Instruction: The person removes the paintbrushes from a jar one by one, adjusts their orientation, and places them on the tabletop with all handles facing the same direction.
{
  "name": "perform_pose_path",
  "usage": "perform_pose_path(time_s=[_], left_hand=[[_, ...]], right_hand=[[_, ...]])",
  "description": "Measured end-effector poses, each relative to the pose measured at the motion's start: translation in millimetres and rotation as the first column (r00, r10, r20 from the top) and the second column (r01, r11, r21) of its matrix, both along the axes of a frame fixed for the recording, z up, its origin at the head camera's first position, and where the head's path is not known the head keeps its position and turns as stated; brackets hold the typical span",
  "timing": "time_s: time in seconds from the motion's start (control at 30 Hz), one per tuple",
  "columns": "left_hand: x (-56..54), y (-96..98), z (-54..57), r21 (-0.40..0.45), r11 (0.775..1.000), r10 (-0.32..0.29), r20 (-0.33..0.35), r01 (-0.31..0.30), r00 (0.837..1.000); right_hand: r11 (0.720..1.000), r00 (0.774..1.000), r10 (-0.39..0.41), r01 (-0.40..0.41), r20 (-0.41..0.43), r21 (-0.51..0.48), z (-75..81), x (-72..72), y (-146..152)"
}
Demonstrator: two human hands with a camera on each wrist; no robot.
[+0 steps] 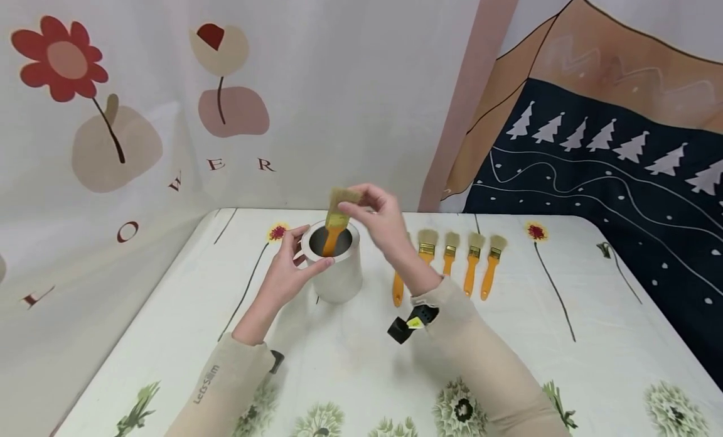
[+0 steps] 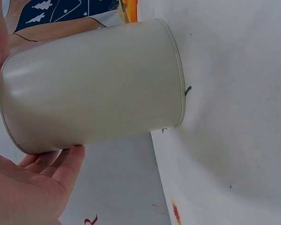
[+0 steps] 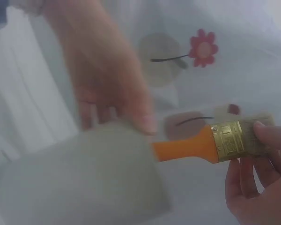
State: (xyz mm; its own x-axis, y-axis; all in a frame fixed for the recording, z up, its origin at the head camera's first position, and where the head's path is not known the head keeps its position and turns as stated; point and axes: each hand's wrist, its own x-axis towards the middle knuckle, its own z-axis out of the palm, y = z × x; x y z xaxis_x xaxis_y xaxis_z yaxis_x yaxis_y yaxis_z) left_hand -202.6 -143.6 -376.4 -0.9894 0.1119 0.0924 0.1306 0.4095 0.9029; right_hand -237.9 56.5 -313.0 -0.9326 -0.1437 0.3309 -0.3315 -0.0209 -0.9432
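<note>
A white cylindrical container (image 1: 339, 283) stands upright on the table, its open mouth facing up. My left hand (image 1: 282, 275) holds it at the rim, thumb on the near side and fingers round the left side; the left wrist view shows the fingers against the container wall (image 2: 93, 86). Above the mouth, a paintbrush (image 1: 337, 218) is held handle-down, with its orange handle (image 3: 187, 147) reaching inside. My right hand (image 1: 386, 226) pinches it by the pale bristles, thumb on one face and fingers behind. The handle's lower end is hidden in the container.
To the right, several more orange-handled paintbrushes (image 1: 473, 264) lie in a row, bristles away from me; my right wrist and forearm partly cover some. The white table cover (image 1: 350, 361) has printed flowers. Behind the table hangs a patterned cloth (image 1: 350, 110).
</note>
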Motion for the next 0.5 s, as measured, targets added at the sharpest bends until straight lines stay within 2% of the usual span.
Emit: perform_pose_path(time_s=[0.1,0.27,0.37,0.5], left_hand=[[0.3,-0.5,0.3,0.001,1.0,0.004,0.001,-0.004,1.0],[1.4,-1.2,-0.1,0.003,1.0,0.01,0.001,-0.01,1.0],[1.7,-0.9,-0.9,0.013,1.0,0.014,-0.001,-0.014,1.0],[1.2,0.2,-0.9,0.017,1.0,0.011,-0.007,-0.01,1.0]], right_hand=[[0.992,0.999,-0.028,0.022,-0.046,-0.127,16.6,4.5,18.5],[0.953,0.992,-0.099,0.074,-0.073,-0.293,37.4,11.9,54.8],[0.926,0.989,-0.139,0.11,-0.057,-0.362,44.5,16.3,80.1],[0.904,0.982,-0.188,0.174,0.004,-0.391,47.6,23.4,117.5]])
